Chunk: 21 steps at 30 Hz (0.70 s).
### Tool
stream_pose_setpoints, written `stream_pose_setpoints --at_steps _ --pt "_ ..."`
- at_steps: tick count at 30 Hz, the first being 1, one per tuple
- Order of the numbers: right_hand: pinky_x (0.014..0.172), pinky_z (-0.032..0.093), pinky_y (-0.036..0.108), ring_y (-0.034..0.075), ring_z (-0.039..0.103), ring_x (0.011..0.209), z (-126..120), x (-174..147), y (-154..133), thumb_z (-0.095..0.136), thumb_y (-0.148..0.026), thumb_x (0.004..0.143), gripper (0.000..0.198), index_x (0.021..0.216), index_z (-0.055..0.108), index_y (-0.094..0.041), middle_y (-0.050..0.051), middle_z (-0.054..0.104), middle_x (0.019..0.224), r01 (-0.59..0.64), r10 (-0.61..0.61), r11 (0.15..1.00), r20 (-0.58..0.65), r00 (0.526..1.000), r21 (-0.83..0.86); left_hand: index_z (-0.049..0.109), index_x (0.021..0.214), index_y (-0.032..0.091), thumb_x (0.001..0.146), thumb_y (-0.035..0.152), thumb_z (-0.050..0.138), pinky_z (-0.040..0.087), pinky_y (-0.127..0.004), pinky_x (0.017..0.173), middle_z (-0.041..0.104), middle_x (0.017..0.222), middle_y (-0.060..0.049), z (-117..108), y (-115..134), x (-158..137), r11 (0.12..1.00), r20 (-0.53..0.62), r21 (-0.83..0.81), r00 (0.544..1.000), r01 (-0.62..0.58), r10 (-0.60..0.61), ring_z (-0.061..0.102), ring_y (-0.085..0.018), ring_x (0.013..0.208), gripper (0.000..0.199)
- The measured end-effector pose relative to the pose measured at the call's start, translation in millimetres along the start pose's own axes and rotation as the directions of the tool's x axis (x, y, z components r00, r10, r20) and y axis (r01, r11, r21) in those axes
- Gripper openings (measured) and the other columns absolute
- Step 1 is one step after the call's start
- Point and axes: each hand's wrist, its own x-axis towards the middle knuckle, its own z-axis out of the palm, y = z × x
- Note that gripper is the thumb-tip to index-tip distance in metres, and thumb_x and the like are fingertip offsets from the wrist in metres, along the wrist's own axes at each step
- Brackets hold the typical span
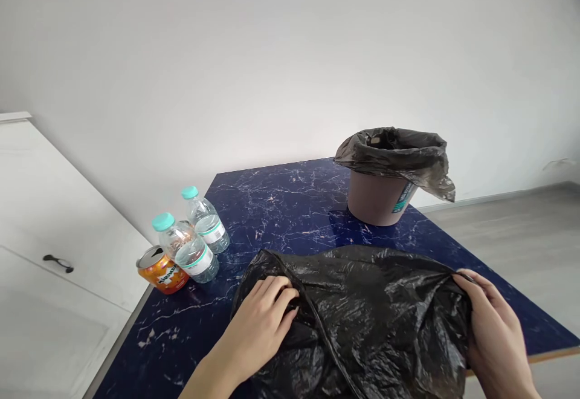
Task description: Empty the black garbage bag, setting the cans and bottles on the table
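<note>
A black plastic garbage bag (pixel 376 302) is spread over the near part of the blue table. My left hand (pixel 267 314) lies on its left side, fingers curled into the plastic beside a long folded edge. At the bag's right corner, my right hand (pixel 492 314) pinches the plastic between thumb and fingers; some of those fingers are hidden behind it. Beyond the bag stands a brownish bin (pixel 374 199), lined with another dark bag (pixel 394 160) whose rim is folded over the outside.
Left on the marbled blue table (pixel 272 205) stand an orange Mirinda can (pixel 165 275) and two clear bottles with turquoise caps, one nearer (pixel 194 257) and one farther back (pixel 211 230). A white cabinet (pixel 54 217) is at the left, a pale wall (pixel 272 66) behind.
</note>
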Motion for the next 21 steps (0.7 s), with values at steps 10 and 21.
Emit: stream_pose_setpoints --at_steps 10,21 --pt "0.057 0.047 0.025 0.016 0.061 0.074 9 -3 -2 0.085 -0.046 0.073 0.043 0.108 0.068 -0.028 -0.001 0.067 0.096 0.046 -0.039 0.996 0.092 0.995 -0.071 0.037 0.164 0.023 0.11 0.058 0.043 0.038 -0.063 0.128 0.04 0.172 -0.01 21 -43 18 0.999 0.056 0.029 0.998 0.039 -0.04 0.028 -0.036 0.162 0.064" --pt "0.08 0.055 0.033 0.024 0.068 0.092 -19 -65 -17 0.065 -0.05 0.098 0.025 0.11 0.063 -0.028 0.005 0.067 0.103 0.873 -0.578 0.349 0.655 0.488 -0.341 0.041 0.164 0.022 0.109 0.061 0.041 0.034 -0.066 0.127 0.045 0.168 -0.014 42 -77 43 0.994 -0.048 0.062 0.995 0.085 -0.082 0.036 -0.039 0.159 0.067"
